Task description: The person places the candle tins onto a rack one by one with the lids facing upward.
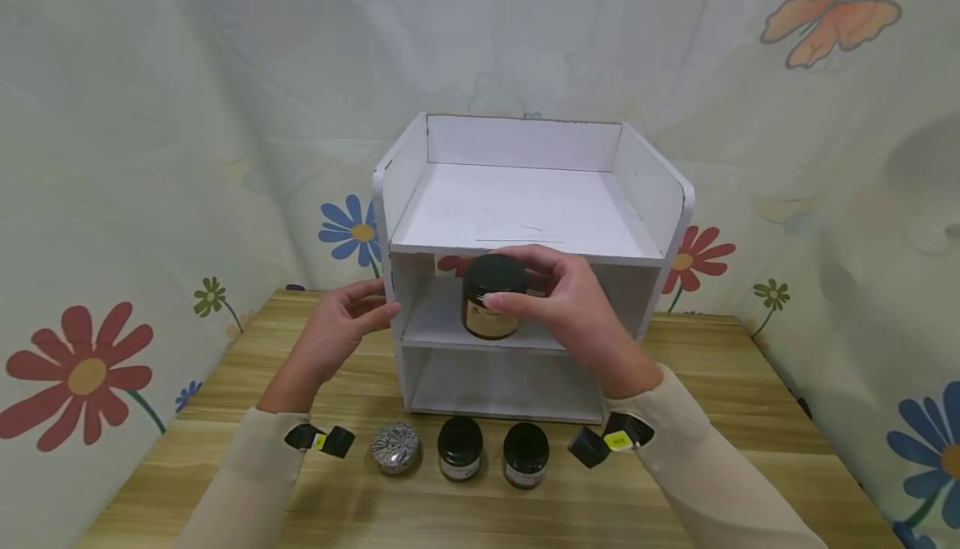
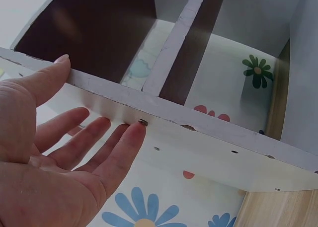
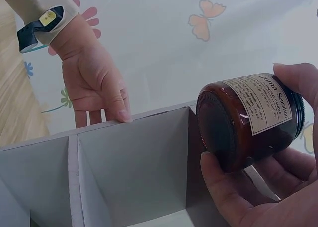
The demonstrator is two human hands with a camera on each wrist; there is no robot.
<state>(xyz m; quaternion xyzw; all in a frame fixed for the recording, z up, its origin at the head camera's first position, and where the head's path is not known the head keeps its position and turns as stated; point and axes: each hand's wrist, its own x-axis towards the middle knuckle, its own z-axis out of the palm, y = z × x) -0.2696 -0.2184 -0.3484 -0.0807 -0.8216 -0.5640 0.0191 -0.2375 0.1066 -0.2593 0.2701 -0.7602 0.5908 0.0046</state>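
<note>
Middle shelf [image 1: 442,328] seemingly open ahead

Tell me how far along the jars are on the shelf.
Nothing sits on the shelf unit so far. In hand: the right hand grips a dark jar at the middle shelf's front, while the left hand steadies the unit's side. Left: two black jars and a silver tin on the table.

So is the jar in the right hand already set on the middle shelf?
Not yet. The right hand grips the jar in front of the shelf unit, off the board.
</note>
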